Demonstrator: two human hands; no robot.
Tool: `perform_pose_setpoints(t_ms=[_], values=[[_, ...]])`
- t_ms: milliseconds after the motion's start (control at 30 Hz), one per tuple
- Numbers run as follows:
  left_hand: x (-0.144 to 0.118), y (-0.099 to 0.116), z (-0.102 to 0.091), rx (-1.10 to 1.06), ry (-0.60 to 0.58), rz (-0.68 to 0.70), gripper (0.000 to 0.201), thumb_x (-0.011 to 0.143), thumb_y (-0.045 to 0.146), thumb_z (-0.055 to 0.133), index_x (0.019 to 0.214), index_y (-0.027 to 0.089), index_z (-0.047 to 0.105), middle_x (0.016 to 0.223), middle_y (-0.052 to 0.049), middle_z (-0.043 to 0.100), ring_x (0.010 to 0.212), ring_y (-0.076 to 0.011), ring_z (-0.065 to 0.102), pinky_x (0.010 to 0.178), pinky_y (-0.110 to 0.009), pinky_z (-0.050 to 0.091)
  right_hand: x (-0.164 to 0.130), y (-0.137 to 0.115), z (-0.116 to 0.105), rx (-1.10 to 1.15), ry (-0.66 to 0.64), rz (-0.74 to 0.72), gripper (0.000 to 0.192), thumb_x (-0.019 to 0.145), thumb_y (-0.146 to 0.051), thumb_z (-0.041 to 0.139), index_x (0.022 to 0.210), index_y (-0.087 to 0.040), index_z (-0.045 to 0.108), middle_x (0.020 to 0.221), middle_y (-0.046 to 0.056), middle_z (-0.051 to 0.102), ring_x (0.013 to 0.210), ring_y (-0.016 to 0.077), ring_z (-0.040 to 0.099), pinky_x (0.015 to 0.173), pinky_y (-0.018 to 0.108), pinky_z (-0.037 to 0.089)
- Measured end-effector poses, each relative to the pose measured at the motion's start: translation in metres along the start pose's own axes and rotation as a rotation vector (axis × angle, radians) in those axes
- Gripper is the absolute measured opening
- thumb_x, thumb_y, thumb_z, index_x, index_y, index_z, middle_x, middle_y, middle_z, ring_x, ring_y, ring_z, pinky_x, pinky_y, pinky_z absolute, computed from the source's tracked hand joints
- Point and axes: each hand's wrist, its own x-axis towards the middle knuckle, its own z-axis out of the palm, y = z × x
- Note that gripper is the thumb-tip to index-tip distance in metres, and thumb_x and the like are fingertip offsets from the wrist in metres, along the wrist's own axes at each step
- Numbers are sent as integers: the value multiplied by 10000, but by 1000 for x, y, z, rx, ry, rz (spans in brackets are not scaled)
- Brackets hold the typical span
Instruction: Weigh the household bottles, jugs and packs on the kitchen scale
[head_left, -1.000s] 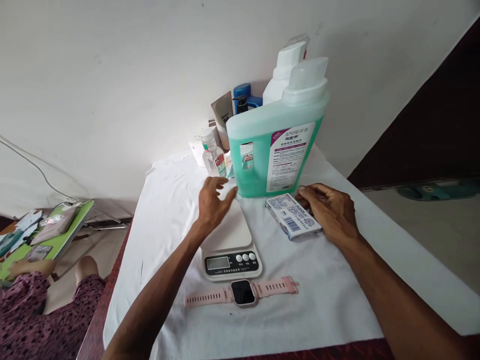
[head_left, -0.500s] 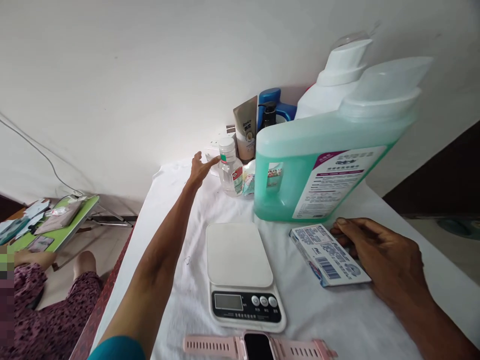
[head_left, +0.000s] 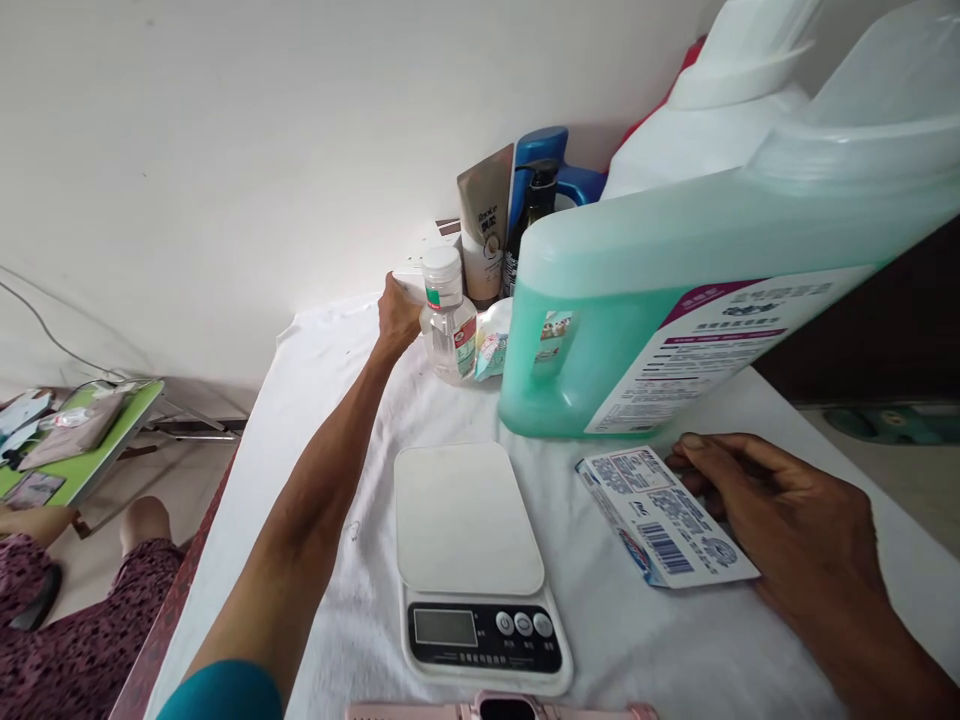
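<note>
My left hand (head_left: 397, 312) reaches to the back of the table, its fingers closed at the edge of a white box (head_left: 411, 283). The fingertips are hidden behind a clear bottle with a white cap (head_left: 448, 335). My right hand (head_left: 787, 515) curls along the right edge of a flat carton (head_left: 664, 515) with a barcode and P&G print, its fingers partly hidden. Between my arms lies a white kitchen scale (head_left: 469, 520) with nothing on its plate and a blank display.
A large jug of green liquid (head_left: 570, 390) stands behind the carton, with a white jug (head_left: 675, 140), a brown-and-white tube (head_left: 484, 220) and a black pump bottle (head_left: 536, 195) farther back. A pink-strapped watch (head_left: 506, 708) lies in front. A person's legs (head_left: 97, 640) show at left.
My left hand has gone from fingers spread beside the clear bottle to closing at the white box behind it. My right hand stays at the carton. The view has moved closer.
</note>
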Motion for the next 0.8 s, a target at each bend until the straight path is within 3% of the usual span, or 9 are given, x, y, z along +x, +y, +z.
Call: perform_pose_setpoints(t_ms=[133, 267, 433, 567, 667, 800], values=[[-6, -2, -23, 74, 140, -74, 518, 674, 348, 899, 956, 242, 477, 1029, -69, 675, 1020, -265, 646, 844, -358, 490, 0, 0, -1, -18, -7, -30, 297, 659, -585, 744, 746, -302, 771, 662, 50, 725, 574, 244, 635, 497, 362, 499], [-28, -14, -72, 70, 250, -79, 506, 627, 360, 887, 936, 234, 507, 957, -15, 648, 901, -209, 620, 784, -323, 482, -3, -6, -2, -61, -21, -81, 324, 681, -593, 689, 737, -281, 758, 668, 46, 737, 617, 262, 666, 591, 390, 499], [-88, -20, -144, -108, 326, -75, 574, 581, 394, 871, 1033, 197, 577, 1031, -43, 694, 897, -199, 669, 804, -332, 531, -9, -14, -2, -83, -23, -113, 306, 693, -549, 645, 697, -256, 733, 640, 42, 722, 662, 257, 673, 655, 378, 474], [-148, -2, -185, -220, 325, -65, 577, 611, 400, 881, 1069, 190, 599, 1084, -72, 736, 946, -222, 725, 851, -362, 574, -15, -19, -2, -39, -27, -115, 251, 709, -486, 662, 685, -242, 720, 633, 33, 721, 651, 238, 667, 643, 348, 468], [-187, 22, -199, -237, 263, 2, 533, 675, 402, 880, 1090, 207, 608, 1111, -74, 754, 1013, -247, 743, 872, -388, 603, -20, -23, -1, -6, -10, -129, 182, 714, -404, 664, 658, -235, 701, 616, 30, 716, 622, 222, 656, 611, 324, 459], [-227, 51, -191, -319, 127, 64, 532, 707, 396, 887, 1130, 227, 612, 1136, -74, 766, 1054, -264, 753, 880, -418, 634, -25, -28, 0, 16, 7, -105, 123, 743, -312, 681, 667, -219, 709, 631, 21, 718, 626, 199, 653, 611, 296, 459]])
